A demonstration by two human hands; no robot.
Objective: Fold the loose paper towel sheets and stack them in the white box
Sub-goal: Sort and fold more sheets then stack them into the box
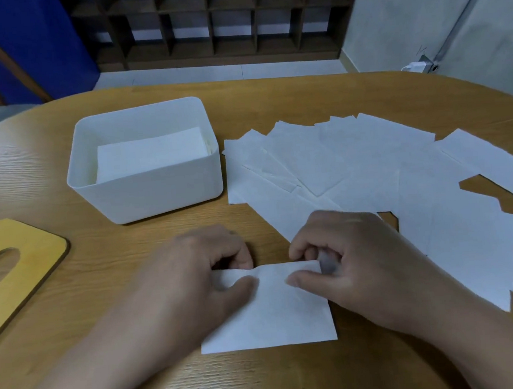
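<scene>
A white paper towel sheet (271, 316) lies flat on the wooden table in front of me. My left hand (200, 278) pinches its far left corner between thumb and fingers. My right hand (352, 257) pinches the far right corner the same way, and the far edge is lifted slightly off the table. The white box (154, 193) stands at the back left and holds a stack of folded sheets (151, 155). Several loose paper towel sheets (354, 168) are spread, overlapping, to the right of the box.
A yellow wooden lid (16, 274) with an oval slot lies at the left edge of the table (130, 250). A chair stands beyond the table at far left. A dark lattice shelf lines the back wall.
</scene>
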